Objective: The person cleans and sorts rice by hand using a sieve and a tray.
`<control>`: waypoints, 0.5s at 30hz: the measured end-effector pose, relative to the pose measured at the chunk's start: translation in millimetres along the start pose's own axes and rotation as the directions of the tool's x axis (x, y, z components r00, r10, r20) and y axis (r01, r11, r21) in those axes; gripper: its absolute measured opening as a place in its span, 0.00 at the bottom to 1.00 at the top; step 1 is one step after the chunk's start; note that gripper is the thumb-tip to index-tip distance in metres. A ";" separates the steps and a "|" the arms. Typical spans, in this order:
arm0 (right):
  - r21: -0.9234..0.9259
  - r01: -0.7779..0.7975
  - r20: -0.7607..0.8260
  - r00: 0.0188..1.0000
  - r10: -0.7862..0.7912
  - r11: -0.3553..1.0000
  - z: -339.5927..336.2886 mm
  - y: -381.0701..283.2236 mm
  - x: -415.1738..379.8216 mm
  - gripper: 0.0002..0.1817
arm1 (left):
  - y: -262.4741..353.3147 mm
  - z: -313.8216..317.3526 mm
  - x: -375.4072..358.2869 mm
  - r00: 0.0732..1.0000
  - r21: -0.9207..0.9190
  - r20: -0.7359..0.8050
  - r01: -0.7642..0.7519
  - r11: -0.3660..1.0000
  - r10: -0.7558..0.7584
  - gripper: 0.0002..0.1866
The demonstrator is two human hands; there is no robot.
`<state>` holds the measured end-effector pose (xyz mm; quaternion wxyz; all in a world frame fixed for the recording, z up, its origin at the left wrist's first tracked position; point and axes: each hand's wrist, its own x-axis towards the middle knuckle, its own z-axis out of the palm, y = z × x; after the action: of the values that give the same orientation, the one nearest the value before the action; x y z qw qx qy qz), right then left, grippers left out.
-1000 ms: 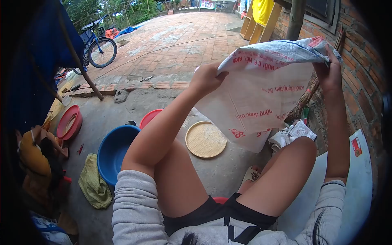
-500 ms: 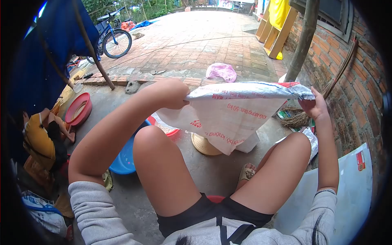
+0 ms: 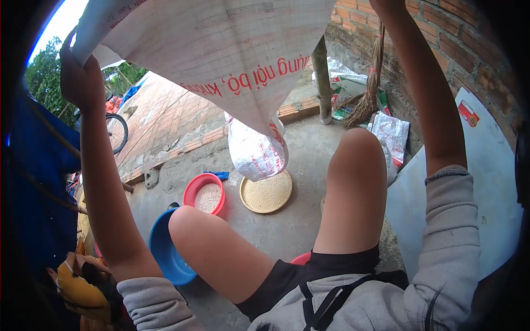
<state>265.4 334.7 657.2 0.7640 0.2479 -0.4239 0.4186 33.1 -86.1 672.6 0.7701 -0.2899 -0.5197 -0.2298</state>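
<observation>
A white woven sack [image 3: 221, 49] with red print is stretched between my raised hands, its lower part hanging down to a bulging white end. My left hand [image 3: 83, 80] grips the sack's edge at the upper left. At the top edge of the view, my right hand [image 3: 388, 6] is mostly cut off, and its fingers are hidden. Below the hanging end lies a round woven tray [image 3: 266, 193] on the concrete. Beside it stands a red basin [image 3: 189, 194] with pale grain in it. A blue basin [image 3: 165, 248] is next to my left knee.
A brick wall [image 3: 441, 41], a straw broom [image 3: 364, 105], crumpled sacks [image 3: 391, 132] and a pale board [image 3: 447, 204] are on the right. A wooden post [image 3: 322, 83] stands ahead. At left are a blue tarp [image 3: 38, 160] and another person in yellow [image 3: 83, 287].
Both hands have risen, lifting the sack higher and spreading it. My view has tilted and turned, so the woven tray and red basin now show more fully.
</observation>
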 end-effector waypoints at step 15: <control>-0.023 -0.976 -0.058 0.219 0.974 0.218 -39.2 28.4 -66.1 0.20 | 55.7 24.8 -37.9 -0.255 0.221 0.967 0.817 0.532 -0.010 0.16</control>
<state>239.4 350.0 581.1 0.3478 -0.0983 -0.4850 0.7963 39.6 -26.6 632.8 -0.1199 -0.3386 -0.8562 -0.3714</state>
